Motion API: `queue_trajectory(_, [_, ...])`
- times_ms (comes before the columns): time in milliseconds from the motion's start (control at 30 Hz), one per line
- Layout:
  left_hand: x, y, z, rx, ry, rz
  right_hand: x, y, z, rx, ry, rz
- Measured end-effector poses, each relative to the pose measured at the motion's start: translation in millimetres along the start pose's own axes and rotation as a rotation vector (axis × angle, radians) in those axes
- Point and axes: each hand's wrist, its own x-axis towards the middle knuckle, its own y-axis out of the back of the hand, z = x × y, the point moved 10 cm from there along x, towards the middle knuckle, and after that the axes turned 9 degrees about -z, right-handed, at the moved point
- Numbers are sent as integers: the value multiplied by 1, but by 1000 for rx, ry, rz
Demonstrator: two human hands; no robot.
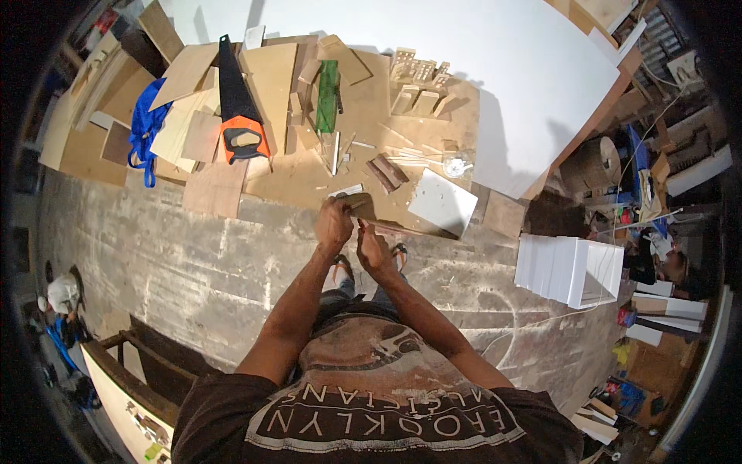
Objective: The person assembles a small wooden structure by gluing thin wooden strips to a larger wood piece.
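Note:
At the front edge of the plywood worktop (270,182), my left hand (335,224) is closed on a small wooden piece (357,203), fingertips upward. Just right of it and lower, my right hand (374,249) is closed round a thin item under that piece, too small to make out. Near my hands lie a white offcut (346,189), brown blocks (386,172), pale sticks (398,160) and a white square board (442,203). Farther back are a green strip (327,93), a handsaw with orange-and-black handle (244,139) and several small cut wooden pieces (423,73).
A big white sheet (525,69) spans the back. Plywood offcuts and a blue bag (147,124) sit left. A white open box (568,271) and clutter stand right. A wooden cabinet (124,394) is lower left, a person (62,294) at the far left edge.

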Motion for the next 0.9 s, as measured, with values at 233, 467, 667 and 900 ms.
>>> queue_trajectory(233, [2, 0, 13, 19, 39, -69, -1, -2, 6, -60, -144, -39])
queue_trajectory(467, [5, -5, 9, -37, -14, -74, -5, -2, -1, -58, -276, -67])
queue_trajectory(667, [9, -12, -1, -114, 17, -123, -2, -2, -9, -65, -69, 43])
queue_trajectory(900, [6, 9, 10, -230, -118, 29, 10, -12, 11, -83, 93, 186])
